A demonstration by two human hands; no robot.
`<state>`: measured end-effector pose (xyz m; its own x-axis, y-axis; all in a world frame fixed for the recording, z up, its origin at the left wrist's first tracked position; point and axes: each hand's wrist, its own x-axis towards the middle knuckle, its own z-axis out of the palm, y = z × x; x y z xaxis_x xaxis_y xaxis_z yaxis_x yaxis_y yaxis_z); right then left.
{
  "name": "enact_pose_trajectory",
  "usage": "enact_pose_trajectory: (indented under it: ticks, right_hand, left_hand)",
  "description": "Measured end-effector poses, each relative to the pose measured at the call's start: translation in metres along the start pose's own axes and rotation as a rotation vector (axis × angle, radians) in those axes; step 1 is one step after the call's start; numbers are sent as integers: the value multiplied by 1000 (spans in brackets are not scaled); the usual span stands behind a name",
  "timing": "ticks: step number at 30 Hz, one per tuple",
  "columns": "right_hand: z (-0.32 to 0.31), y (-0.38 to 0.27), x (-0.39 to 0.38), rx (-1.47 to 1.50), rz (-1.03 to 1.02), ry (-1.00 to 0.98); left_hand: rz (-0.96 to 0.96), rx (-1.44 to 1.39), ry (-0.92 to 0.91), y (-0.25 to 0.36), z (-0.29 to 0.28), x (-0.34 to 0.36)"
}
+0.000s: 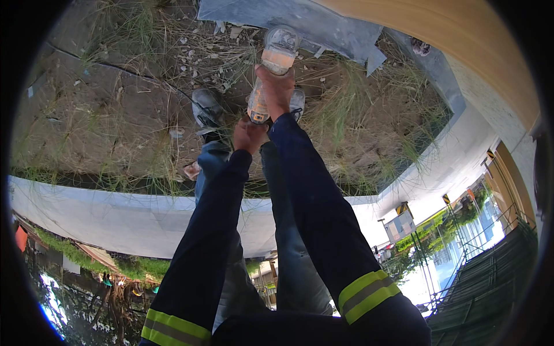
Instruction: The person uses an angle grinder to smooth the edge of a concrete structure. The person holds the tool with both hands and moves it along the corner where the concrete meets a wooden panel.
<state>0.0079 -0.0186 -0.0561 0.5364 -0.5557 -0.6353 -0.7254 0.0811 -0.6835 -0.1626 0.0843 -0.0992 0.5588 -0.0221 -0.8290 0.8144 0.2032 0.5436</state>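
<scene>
Both my hands are closed on a dusty orange and grey power tool (pixel 279 59), which looks like an angle grinder. My right hand (pixel 277 89) wraps round its body, just behind the rounded grey front end. Closer to me, my left hand (pixel 249 136) grips the rear end; its fingers are partly hidden. The front end of the tool is at the edge of a grey slab (pixel 323 26), and I cannot tell whether they touch. Any disc or bit is hidden.
My grey shoes (pixel 206 107) stand on bare soil with dry grass and stone chips. A black cable (pixel 124 70) runs across the soil from the left. A pale low wall (pixel 115 216) edges the planting bed, and a tan curved wall (pixel 479 34) rises at right.
</scene>
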Motion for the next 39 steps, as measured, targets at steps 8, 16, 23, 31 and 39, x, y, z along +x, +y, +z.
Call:
enact_pose_trajectory:
  ticks: [8,16,23,31,39]
  right_hand:
    - [3,-15,11,76,-12,-40]
    - [1,-4,4,24,6,29]
    - [7,-6,16,74,-33,-30]
    - [4,1,5,12,-35,30]
    - [9,-10,12,18,-71,-86]
  left_hand:
    - [-80,299,-85,43,10,9]
    - [68,549,-5,57,13,-8]
    - [-25,355,-26,57,17,6]
    - [22,178,-3,28,10,0]
    - [-182,430,81,82,34,-5]
